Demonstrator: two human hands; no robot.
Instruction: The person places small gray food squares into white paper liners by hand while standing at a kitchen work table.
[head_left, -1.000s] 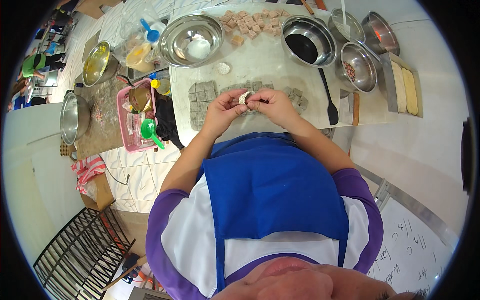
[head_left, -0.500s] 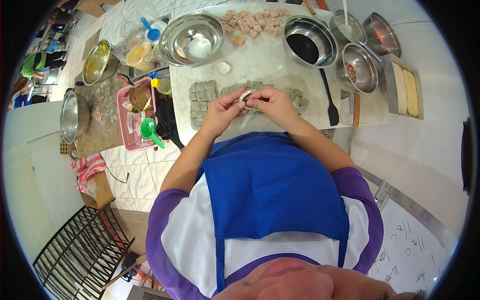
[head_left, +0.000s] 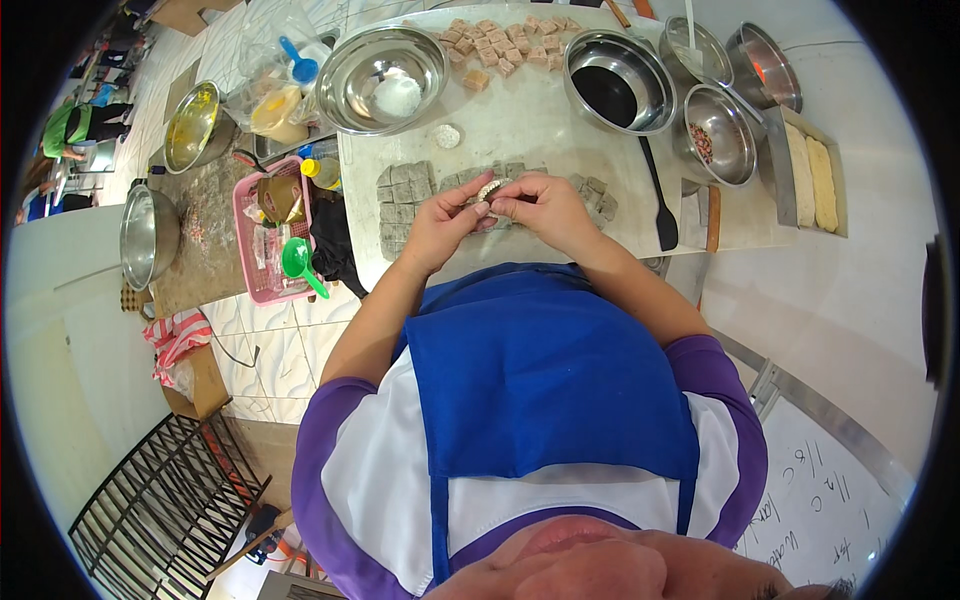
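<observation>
Over the table's near part, my left hand (head_left: 447,222) and my right hand (head_left: 549,208) meet, fingers bent and pinching together. Between their fingertips is a small rounded piece (head_left: 489,190), pale and bumpy on top with a dark part beside it; I cannot make out its exact kind. Grey squares (head_left: 405,195), cut in a grid and dough-like, lie beneath and on both sides of my hands. Beyond them rests a flat white bumpy round (head_left: 447,136). Pinkish-brown cubes (head_left: 508,42) are scattered along the far edge.
At the far left of the table stands a steel bowl (head_left: 345,68) with white powder. To the right are a bowl of dark liquid (head_left: 620,75), a black spatula (head_left: 663,215), further steel bowls and a tray of pale blocks (head_left: 832,185). A pink basket (head_left: 243,215) sits left.
My fingers have shifted very slightly around the small piece. Otherwise things stay where they were.
</observation>
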